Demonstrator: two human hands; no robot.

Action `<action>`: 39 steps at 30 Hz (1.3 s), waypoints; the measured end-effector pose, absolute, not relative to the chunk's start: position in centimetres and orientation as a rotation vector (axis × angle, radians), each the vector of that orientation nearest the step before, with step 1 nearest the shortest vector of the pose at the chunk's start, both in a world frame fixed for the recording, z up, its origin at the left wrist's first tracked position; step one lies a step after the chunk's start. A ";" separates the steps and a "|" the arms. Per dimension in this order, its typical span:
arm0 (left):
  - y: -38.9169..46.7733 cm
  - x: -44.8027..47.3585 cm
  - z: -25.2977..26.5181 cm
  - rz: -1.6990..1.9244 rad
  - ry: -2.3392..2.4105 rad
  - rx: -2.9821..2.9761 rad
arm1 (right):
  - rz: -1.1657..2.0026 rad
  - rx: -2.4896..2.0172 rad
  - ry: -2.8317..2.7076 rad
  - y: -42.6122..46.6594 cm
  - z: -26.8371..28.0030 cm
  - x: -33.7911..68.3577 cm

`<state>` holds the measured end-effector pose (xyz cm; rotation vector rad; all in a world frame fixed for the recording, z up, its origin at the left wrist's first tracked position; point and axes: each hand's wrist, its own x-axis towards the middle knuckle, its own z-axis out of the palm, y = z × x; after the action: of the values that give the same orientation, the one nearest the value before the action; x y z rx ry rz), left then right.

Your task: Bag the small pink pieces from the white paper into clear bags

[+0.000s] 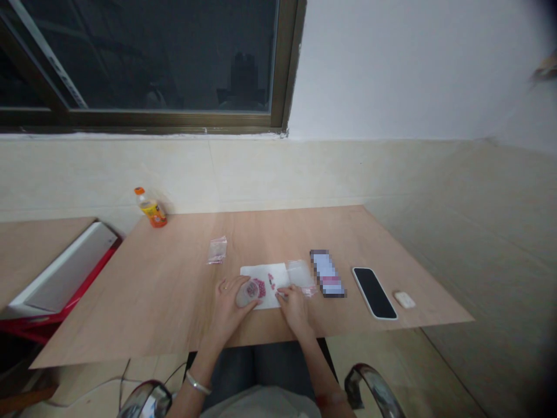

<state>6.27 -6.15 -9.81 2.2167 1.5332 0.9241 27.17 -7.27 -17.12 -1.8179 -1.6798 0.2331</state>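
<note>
My left hand [226, 305] is curled round a small clear plastic cup [246, 295] that leans over the left side of a white sheet of paper [268, 302]. A cluster of small pink pieces [260, 287] lies at the cup's mouth. Farther right on the sheet is a smaller scatter of pink and dark pieces [272, 281]. At the sheet's right edge my right hand [295, 309] rests with thumb and forefinger pinched together; what is between them is too small to make out. Just beyond it lies a clear zip bag [299, 273].
Another zip bag [217, 250] lies farther back on the wooden table [174, 290]. To the right are a pixelated phone [328, 276], a white-edged phone [375, 293] and a white earphone case [404, 299]. An orange-capped drink bottle [151, 208] stands at the back left.
</note>
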 end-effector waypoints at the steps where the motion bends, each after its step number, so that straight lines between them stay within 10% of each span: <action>1: -6.2 6.2 -9.9 0.940 1.532 2.211 | 0.236 -1.823 -1.673 -7.3 -17.2 27.1; 16: -6.1 7.4 -10.0 1.028 1.338 1.940 | 0.480 -1.274 -1.542 -7.8 -8.0 23.9; 39: -6.4 7.0 -9.0 1.087 1.338 1.697 | 0.438 -1.799 -1.382 -5.6 -18.1 24.4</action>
<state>6.99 -6.40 -8.99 1.6972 1.3380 1.0870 24.40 -5.59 -18.08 -1.7995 -1.3819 0.4381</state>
